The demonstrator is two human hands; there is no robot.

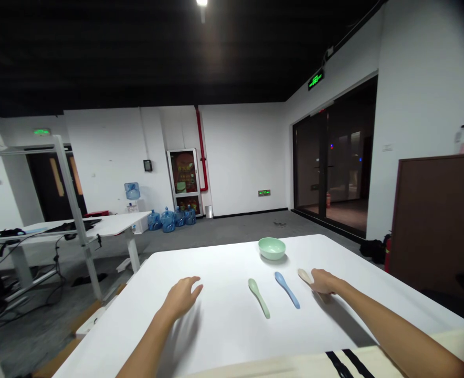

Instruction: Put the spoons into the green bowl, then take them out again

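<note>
A pale green bowl (272,249) stands upright toward the far side of the white table (216,336). Nearer me lie a green spoon (259,298) and a blue spoon (287,290), side by side and slanted. To their right is a beige spoon (304,276), its bowl end pointing away from me. The fingers of my right hand (323,282) are closed on its handle, which they partly hide. My left hand (182,298) hovers over the left part of the table, thumb and fingers apart, holding nothing.
Cream cloth with black stripes (346,363) shows at the near table edge. A metal frame (72,210) and another white table (114,224) stand to the left. Blue water bottles (168,220) sit by the back wall. A brown cabinet (436,220) is at the right.
</note>
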